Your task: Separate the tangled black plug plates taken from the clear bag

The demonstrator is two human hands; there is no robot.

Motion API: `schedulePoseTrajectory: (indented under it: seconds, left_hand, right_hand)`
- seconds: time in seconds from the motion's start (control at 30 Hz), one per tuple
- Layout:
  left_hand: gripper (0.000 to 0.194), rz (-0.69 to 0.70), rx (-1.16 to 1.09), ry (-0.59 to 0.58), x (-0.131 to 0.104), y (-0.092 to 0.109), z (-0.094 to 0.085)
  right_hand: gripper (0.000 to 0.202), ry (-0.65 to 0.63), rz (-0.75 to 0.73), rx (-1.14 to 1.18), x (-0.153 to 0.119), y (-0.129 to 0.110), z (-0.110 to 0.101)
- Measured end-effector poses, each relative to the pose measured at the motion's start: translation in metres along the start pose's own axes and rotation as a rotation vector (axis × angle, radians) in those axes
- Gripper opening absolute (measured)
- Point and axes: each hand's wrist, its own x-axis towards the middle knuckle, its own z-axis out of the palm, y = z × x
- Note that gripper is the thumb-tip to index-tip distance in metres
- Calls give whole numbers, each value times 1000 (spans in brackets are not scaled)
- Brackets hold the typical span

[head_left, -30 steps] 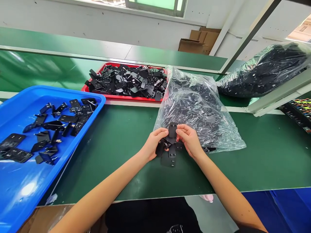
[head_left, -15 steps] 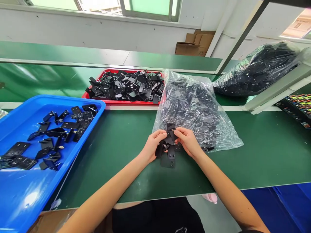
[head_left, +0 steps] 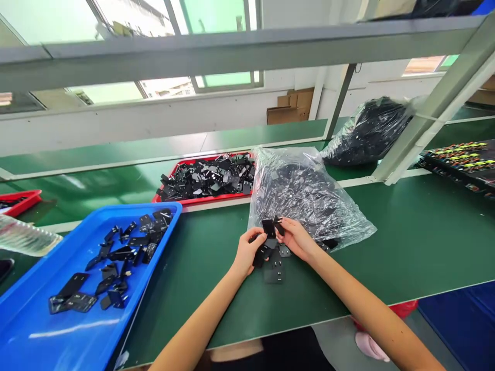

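Note:
My left hand (head_left: 247,251) is closed on black plastic parts near the middle of the green table. Pinched between the fingertips of my right hand (head_left: 296,238) is a small black part (head_left: 279,225), close beside an upright black piece (head_left: 268,228) at my left fingertips. Below and between the hands, several flat black parts (head_left: 274,274) with small shiny pins lie on the table. Just behind the hands rests a clear plastic bag (head_left: 305,190) full of black parts. How many parts my left hand holds is hidden.
A blue tray (head_left: 23,330) with scattered black parts stands at the left. Behind is a red tray (head_left: 216,199) heaped with black parts. A clear bottle (head_left: 27,236) lies far left. At the right are a second filled bag (head_left: 367,131), a grey post (head_left: 429,108) and a box of colourful parts (head_left: 460,159).
The view has tilted up and shifted left, showing an overhead beam and the bottle. The small piece in my right fingers now stands apart from the piece at my left fingertips.

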Motion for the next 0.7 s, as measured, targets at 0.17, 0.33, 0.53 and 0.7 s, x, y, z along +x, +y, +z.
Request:
schedulePoseTrajectory:
  seconds: [0.17, 0.33, 0.53, 0.7]
  left_hand:
    - [18, 304, 257, 76, -1, 8, -12]
    - [4, 613, 471, 69, -2, 16, -24]
    - [7, 740, 667, 5, 0, 16, -36]
    - [13, 757, 811, -16, 7, 9, -41]
  right_hand:
    - [34, 23, -43, 37, 5, 3, -2]
    - [30, -34, -11, -41, 3, 7, -1]
    - [37, -141, 96, -137, -2, -2, -2]
    - [36, -188, 197, -213, -6, -4, -3]
